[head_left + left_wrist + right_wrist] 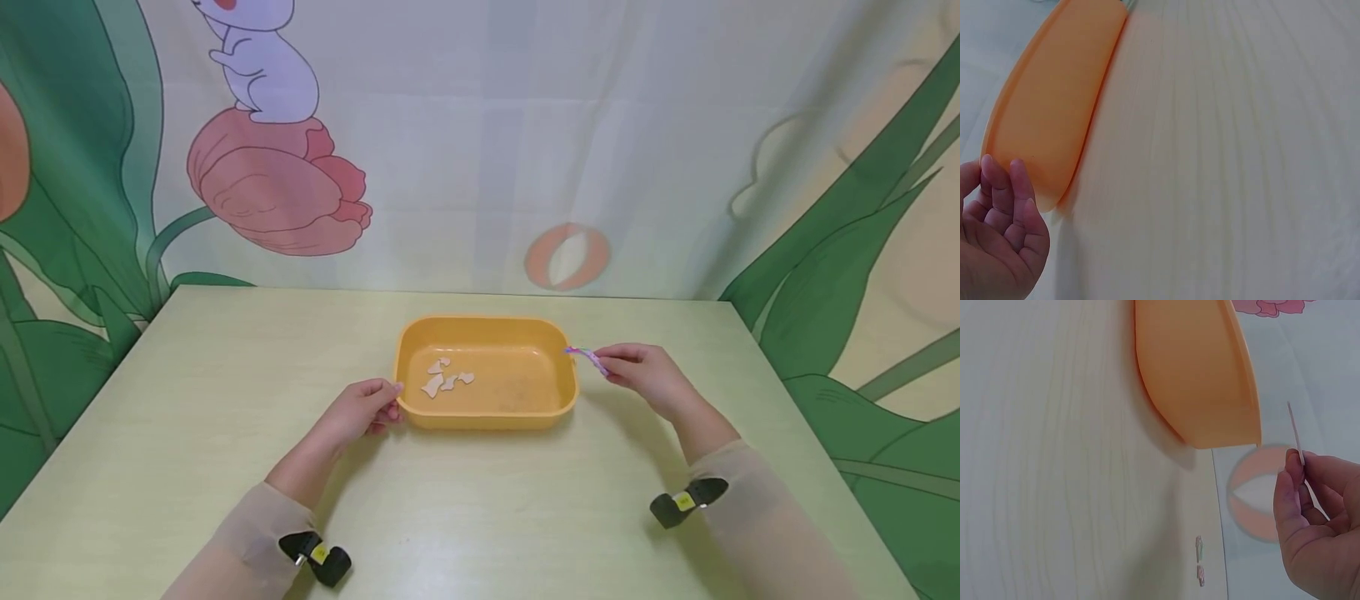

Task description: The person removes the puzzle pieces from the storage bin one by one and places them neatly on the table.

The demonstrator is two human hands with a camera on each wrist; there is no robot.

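A yellow plastic tray (487, 422) stands on the table. My left hand (367, 408) pinches the rim at its left end, thumb on top and fingers below; in the left wrist view these fingers (1000, 187) lie against the orange-looking wall (1054, 100). Several small beige, irregular flat pieces (432, 385) lie in the left half of the tray. Beyond the right end, my right hand (645, 375) pinches a thin, flat purple-and-pink piece (592, 359) between thumb and fingers. Its far tip reaches the tray's right rim in the head view. The right wrist view shows this piece (1295, 431) edge-on.
Two small colored pieces (1199, 548) lie on the table near its far edge, seen in the right wrist view. The pale wooden table (225, 375) spreads around the tray. A printed curtain (450, 167) hangs behind it.
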